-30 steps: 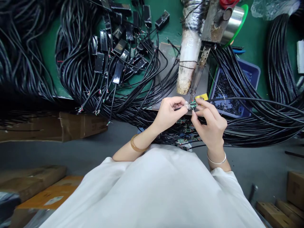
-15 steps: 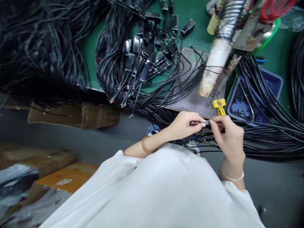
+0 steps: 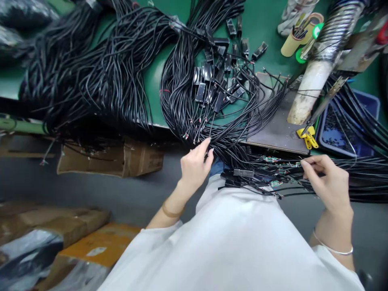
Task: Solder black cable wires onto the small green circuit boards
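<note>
The green-topped bench (image 3: 154, 85) is covered on its left by heaps of black cables (image 3: 127, 60), beside which a looped bundle of cables (image 3: 172, 81) is laid, with small black boxes (image 3: 220, 101) strewn next to it. A grey board (image 3: 269, 135) is set at the front edge. Farther right a blue tray (image 3: 375, 106) is placed.

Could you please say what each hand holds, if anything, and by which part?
The right hand seems to pinch a circuit board at its right end. Whether the left hand, by the cables, grips anything cannot be told.
</note>
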Demonstrator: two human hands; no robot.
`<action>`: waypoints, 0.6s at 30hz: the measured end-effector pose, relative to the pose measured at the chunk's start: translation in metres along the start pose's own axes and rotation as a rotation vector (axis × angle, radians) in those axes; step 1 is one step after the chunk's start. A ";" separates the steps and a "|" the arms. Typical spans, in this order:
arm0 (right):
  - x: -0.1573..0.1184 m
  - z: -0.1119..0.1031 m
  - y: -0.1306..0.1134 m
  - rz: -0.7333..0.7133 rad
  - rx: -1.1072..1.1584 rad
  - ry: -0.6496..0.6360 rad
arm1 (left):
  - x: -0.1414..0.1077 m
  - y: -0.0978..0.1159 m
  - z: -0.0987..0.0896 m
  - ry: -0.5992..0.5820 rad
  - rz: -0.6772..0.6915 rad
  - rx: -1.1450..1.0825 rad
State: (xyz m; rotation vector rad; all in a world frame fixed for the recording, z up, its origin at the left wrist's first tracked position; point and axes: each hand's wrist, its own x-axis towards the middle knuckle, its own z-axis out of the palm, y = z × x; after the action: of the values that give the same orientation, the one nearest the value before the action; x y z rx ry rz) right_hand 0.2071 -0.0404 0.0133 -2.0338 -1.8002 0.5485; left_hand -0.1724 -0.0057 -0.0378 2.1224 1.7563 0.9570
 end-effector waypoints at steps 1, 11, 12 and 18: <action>0.000 0.000 0.000 0.032 0.013 -0.006 | -0.001 0.000 0.006 0.057 -0.001 -0.051; -0.008 0.007 -0.006 0.112 0.201 -0.007 | 0.041 0.036 -0.052 0.390 -0.012 -0.754; -0.010 0.006 -0.007 0.099 0.234 -0.002 | 0.045 0.041 -0.056 0.383 0.081 -0.698; -0.014 -0.006 -0.016 -0.014 0.414 0.089 | 0.056 0.091 -0.011 0.217 0.473 -0.578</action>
State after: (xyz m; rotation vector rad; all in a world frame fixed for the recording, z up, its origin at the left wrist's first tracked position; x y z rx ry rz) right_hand 0.1951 -0.0530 0.0270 -1.7327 -1.4996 0.7437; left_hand -0.1031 0.0213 0.0397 2.1062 0.8735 1.6279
